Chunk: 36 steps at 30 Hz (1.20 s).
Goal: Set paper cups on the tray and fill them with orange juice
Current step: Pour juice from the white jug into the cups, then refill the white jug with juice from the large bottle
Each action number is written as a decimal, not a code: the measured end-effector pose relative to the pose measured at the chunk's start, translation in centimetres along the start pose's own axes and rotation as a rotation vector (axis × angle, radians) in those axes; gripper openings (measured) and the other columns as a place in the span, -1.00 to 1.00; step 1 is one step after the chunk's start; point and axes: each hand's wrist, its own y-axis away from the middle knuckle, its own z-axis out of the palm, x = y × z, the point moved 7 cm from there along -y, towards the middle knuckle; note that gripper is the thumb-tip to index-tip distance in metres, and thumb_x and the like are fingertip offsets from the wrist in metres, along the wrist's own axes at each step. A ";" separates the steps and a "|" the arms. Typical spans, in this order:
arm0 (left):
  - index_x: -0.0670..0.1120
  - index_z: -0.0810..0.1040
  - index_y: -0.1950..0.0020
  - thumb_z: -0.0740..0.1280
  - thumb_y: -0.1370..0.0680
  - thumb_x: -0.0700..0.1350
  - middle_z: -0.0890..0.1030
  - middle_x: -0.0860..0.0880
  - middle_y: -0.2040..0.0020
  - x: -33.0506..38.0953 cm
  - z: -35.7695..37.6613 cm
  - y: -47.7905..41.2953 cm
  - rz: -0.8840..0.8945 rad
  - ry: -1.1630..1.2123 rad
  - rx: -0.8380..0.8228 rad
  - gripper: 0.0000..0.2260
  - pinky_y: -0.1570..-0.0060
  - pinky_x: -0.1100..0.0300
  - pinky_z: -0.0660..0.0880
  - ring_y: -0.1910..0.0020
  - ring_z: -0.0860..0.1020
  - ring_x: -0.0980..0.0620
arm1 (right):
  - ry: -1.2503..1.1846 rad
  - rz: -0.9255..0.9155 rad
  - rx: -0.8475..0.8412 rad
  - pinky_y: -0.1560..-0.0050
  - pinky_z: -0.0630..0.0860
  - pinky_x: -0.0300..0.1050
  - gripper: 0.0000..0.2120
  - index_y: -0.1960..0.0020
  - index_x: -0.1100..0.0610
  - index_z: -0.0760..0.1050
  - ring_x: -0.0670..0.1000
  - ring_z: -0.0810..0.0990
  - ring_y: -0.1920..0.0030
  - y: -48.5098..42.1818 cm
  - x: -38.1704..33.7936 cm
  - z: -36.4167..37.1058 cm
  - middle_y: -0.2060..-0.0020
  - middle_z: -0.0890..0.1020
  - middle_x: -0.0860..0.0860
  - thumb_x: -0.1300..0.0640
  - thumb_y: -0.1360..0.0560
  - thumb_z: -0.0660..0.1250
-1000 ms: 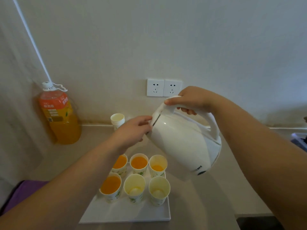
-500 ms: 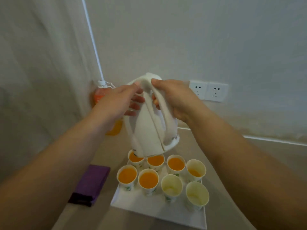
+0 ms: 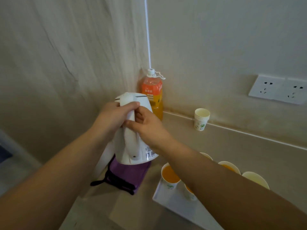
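I hold a white kettle [image 3: 132, 146] upright above the purple cloth at the left of the counter. My left hand [image 3: 111, 118] grips its top from the left, thumb across the handle. My right hand [image 3: 146, 128] grips the handle from the right. The white tray [image 3: 174, 203] lies at the lower right with several paper cups; one cup [image 3: 170, 175] holds orange juice, another [image 3: 255, 179] looks nearly empty. My right forearm hides the other cups. A big orange juice bottle [image 3: 152, 95] stands in the corner.
A stack of spare paper cups [image 3: 201, 119] stands by the back wall. The purple cloth [image 3: 127, 175] lies under the kettle. Two wall sockets [image 3: 279, 89] are at the upper right. Walls close the counter at the left and the back.
The kettle has swung from over the cups to the left and now sits upright above the purple cloth. Both hands stay on it. My view has turned left.
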 end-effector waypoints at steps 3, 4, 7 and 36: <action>-0.09 0.62 0.18 0.39 -0.50 -0.07 0.68 -0.06 0.30 -2.0 0.1 -1.2 -0.036 0.069 -0.055 -0.88 0.19 0.14 0.57 0.28 0.66 -0.02 | 0.048 0.012 -0.033 -0.21 0.49 -0.23 -0.59 -0.34 0.17 0.39 -0.07 0.55 -0.16 -0.7 1.6 0.2 -0.20 0.58 0.09 0.37 -0.51 0.27; -0.09 0.64 0.17 0.38 -0.51 -0.08 0.70 -0.07 0.28 -2.7 0.3 -1.7 -0.029 0.088 -0.092 -0.89 0.12 0.08 0.58 0.24 0.67 -0.05 | 0.065 0.022 -0.044 -0.20 0.49 -0.24 -0.59 -0.33 0.17 0.41 -0.06 0.56 -0.15 -1.0 2.2 0.1 -0.18 0.58 0.08 0.39 -0.51 0.25; -0.09 0.66 0.08 0.37 -0.52 -0.08 0.71 -0.09 0.19 -4.8 0.9 -2.8 -0.007 0.107 -0.181 -0.89 0.08 0.04 0.57 0.16 0.68 -0.08 | 0.087 0.093 -0.051 -0.07 0.56 -0.24 -0.69 -0.25 0.17 0.49 -0.08 0.62 -0.05 -1.6 3.8 -1.4 -0.07 0.64 0.01 0.35 -0.53 0.25; -0.02 0.50 -0.23 0.53 -0.10 0.35 0.65 0.10 0.08 -17.1 6.4 -7.7 -0.177 0.241 -0.635 -0.19 -0.07 0.14 0.47 0.01 0.58 0.10 | 1.014 0.084 0.196 -0.36 0.23 -0.13 -0.65 -0.32 0.02 0.44 0.04 0.31 -0.35 -7.4 9.2 -11.3 -0.33 0.40 -0.02 0.08 -0.54 0.30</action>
